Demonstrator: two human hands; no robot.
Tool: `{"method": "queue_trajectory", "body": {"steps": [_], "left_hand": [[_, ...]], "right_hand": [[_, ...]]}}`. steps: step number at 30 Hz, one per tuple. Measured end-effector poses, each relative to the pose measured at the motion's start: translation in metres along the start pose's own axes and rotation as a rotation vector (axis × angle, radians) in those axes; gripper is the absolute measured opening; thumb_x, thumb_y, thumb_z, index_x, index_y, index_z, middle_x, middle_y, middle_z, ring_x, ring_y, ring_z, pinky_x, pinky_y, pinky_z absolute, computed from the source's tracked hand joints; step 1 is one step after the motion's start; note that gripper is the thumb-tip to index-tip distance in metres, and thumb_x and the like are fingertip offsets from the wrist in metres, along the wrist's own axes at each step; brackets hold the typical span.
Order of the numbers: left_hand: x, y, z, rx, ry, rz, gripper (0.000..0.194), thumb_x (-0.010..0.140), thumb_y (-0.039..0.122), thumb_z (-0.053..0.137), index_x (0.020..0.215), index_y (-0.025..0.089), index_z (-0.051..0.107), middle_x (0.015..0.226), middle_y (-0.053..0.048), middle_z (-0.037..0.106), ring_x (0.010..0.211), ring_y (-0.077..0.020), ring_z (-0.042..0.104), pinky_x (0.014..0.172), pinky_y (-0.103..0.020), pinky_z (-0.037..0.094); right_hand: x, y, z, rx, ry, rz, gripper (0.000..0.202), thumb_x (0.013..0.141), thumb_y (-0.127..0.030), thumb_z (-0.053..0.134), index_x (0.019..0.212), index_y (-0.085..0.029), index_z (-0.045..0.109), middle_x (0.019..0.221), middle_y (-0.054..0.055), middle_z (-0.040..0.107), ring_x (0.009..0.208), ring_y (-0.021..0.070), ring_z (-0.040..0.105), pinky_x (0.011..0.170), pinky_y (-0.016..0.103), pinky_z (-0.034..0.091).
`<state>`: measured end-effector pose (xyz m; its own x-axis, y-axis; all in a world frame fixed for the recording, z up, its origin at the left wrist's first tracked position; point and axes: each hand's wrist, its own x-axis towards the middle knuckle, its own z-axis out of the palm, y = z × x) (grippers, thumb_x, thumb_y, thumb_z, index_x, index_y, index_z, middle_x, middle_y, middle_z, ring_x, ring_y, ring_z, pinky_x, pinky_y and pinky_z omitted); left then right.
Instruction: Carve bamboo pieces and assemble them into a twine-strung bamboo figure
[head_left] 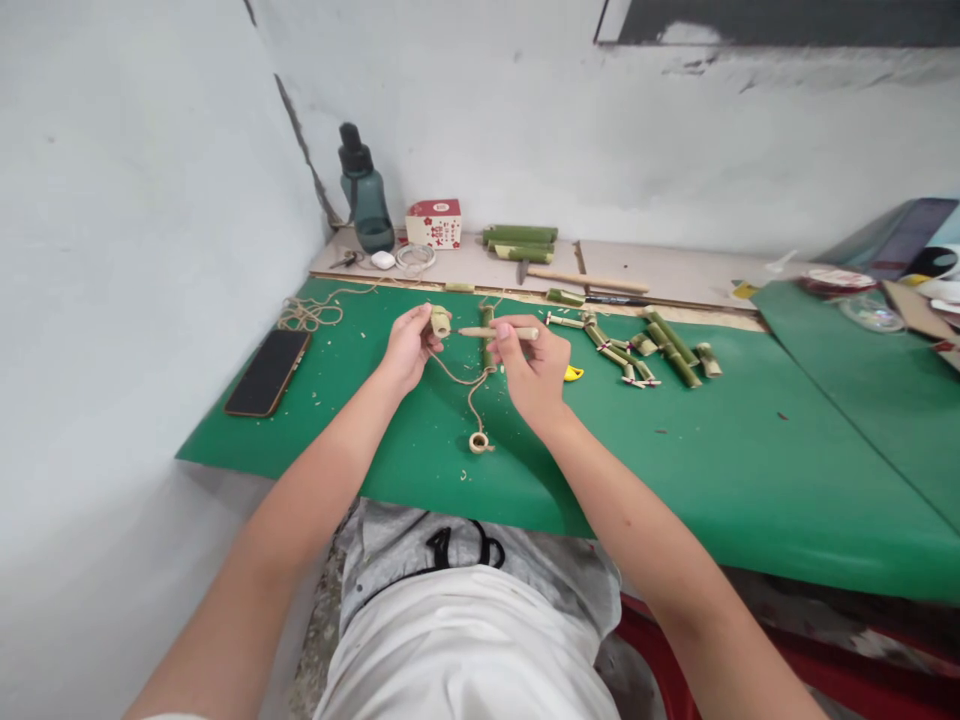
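My left hand (406, 352) grips a short pale bamboo piece (440, 322) between thumb and fingers, its hollow end turned toward the right. In my right hand (536, 378) is a slim wooden-handled tool (480, 332), held like a pen. Its thin tip points left at the bamboo piece; whether they touch I cannot tell. Between the hands a green bamboo tube (488, 350) lies on the table, partly hidden by my right fingers. Brown string (454, 378) runs from by my left hand to the tube's near end and down to a small bamboo ring (478, 442).
A phone (268, 372) and a tangle of string (307, 312) lie left on the green mat (675, 480). To the right are a jointed bamboo figure (611, 350), cut bamboo tubes (671, 345) and a yellow object (574, 373). Behind stand a bottle (369, 205), a box (435, 225) and a hammer (585, 279).
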<state>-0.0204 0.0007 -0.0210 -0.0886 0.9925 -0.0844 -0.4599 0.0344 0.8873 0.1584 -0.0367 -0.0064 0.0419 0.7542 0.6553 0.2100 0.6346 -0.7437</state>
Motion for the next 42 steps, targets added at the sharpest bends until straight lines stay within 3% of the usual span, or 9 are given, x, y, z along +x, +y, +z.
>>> {"method": "queue_trajectory", "body": {"steps": [14, 22, 27, 42], "left_hand": [[-0.002, 0.000, 0.002, -0.032, 0.024, 0.009, 0.036, 0.082, 0.042, 0.081, 0.076, 0.016, 0.058, 0.063, 0.005, 0.054, 0.047, -0.0037, 0.043, 0.042, -0.016, 0.037], [0.003, -0.008, 0.000, 0.144, 0.008, 0.130, 0.039, 0.086, 0.050, 0.075, 0.075, 0.019, 0.053, 0.054, 0.007, 0.046, 0.046, -0.0061, 0.042, 0.045, -0.018, 0.037], [0.002, -0.007, 0.001, 0.167, 0.026, 0.154, 0.036, 0.089, 0.045, 0.073, 0.073, 0.019, 0.054, 0.054, 0.006, 0.046, 0.046, -0.0066, 0.042, 0.045, -0.019, 0.036], [0.005, -0.010, -0.003, 0.184, 0.047, 0.140, 0.037, 0.089, 0.048, 0.072, 0.073, 0.018, 0.057, 0.054, 0.005, 0.050, 0.045, -0.0066, 0.043, 0.045, -0.019, 0.036]], "right_hand": [[-0.001, -0.002, -0.001, -0.118, -0.097, -0.182, 0.022, 0.102, -0.037, 0.056, 0.102, -0.022, 0.073, 0.084, 0.003, 0.077, 0.070, 0.0151, 0.073, 0.074, 0.031, 0.059], [0.002, -0.002, -0.003, -0.269, -0.110, -0.183, 0.027, 0.102, -0.040, 0.053, 0.101, -0.021, 0.073, 0.081, 0.004, 0.077, 0.069, 0.0155, 0.071, 0.069, 0.029, 0.056], [0.003, -0.001, -0.004, -0.280, -0.089, -0.187, 0.028, 0.103, -0.040, 0.053, 0.098, -0.021, 0.072, 0.077, 0.003, 0.075, 0.067, 0.0157, 0.070, 0.067, 0.029, 0.054], [0.003, -0.003, -0.004, -0.272, -0.068, -0.213, 0.028, 0.103, -0.041, 0.052, 0.096, -0.021, 0.071, 0.081, 0.004, 0.076, 0.069, 0.0159, 0.070, 0.068, 0.029, 0.054]]}}
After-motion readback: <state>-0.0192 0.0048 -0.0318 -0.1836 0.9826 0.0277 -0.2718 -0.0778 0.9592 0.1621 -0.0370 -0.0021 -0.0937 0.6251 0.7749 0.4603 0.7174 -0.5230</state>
